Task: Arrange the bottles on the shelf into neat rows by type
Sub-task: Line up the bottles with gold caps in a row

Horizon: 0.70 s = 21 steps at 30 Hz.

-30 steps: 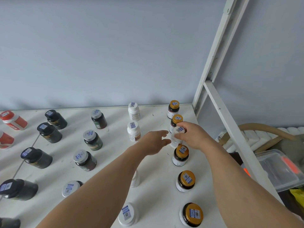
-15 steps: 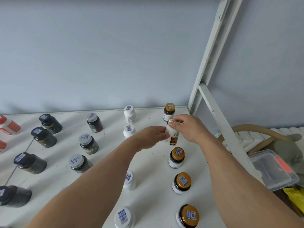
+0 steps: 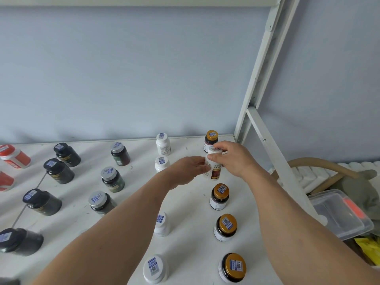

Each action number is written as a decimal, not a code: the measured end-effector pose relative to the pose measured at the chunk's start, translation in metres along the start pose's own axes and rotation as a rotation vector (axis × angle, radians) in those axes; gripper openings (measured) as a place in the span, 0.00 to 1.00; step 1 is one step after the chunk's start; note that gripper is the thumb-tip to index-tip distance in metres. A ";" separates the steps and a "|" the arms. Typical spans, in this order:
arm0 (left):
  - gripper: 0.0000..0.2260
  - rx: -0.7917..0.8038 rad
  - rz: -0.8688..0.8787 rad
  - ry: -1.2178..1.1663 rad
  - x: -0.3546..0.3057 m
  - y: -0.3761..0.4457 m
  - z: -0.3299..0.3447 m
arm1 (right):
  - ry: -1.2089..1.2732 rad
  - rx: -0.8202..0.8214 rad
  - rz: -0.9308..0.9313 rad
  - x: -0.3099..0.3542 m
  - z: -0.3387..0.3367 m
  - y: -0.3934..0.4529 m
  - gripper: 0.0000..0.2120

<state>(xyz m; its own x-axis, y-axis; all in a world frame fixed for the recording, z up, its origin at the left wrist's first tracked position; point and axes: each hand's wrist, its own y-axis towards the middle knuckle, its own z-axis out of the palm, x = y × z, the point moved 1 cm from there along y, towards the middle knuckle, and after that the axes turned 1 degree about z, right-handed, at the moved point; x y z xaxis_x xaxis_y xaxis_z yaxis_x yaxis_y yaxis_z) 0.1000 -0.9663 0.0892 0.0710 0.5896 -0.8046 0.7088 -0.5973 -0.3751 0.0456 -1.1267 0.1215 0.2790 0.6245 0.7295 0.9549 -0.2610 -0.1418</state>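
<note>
A white bottle (image 3: 213,165) is held above the shelf (image 3: 189,206), in the gold-capped row (image 3: 221,195) near the back right corner. It is gripped at the cap by the right hand (image 3: 234,159) and at the side by the left hand (image 3: 186,170), fingers curled round it.

Two bare, sleeveless forearms (image 3: 115,233)

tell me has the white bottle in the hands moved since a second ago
Yes. The white bottle was down in the gold-lid row beside the back gold-lid bottle; now both hands hold it raised and tilted there.
</note>
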 end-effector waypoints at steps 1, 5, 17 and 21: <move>0.19 -0.009 0.003 -0.004 0.000 0.000 0.000 | 0.008 -0.004 -0.001 0.000 0.000 0.000 0.21; 0.20 -0.047 0.033 0.135 -0.003 -0.003 -0.002 | 0.016 0.012 -0.018 -0.002 0.001 -0.001 0.22; 0.15 -0.347 0.242 1.092 0.020 -0.050 -0.020 | 0.026 0.140 -0.090 0.002 0.026 -0.021 0.25; 0.13 -0.407 0.299 1.082 0.038 -0.066 -0.026 | 0.035 0.168 -0.115 0.010 0.041 -0.029 0.25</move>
<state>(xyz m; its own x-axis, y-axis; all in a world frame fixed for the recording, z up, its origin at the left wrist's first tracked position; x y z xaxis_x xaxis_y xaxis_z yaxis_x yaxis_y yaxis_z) 0.0743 -0.8902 0.0954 0.6873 0.7251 0.0434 0.7200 -0.6879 0.0915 0.0248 -1.0823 0.1055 0.1664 0.6161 0.7699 0.9846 -0.0616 -0.1635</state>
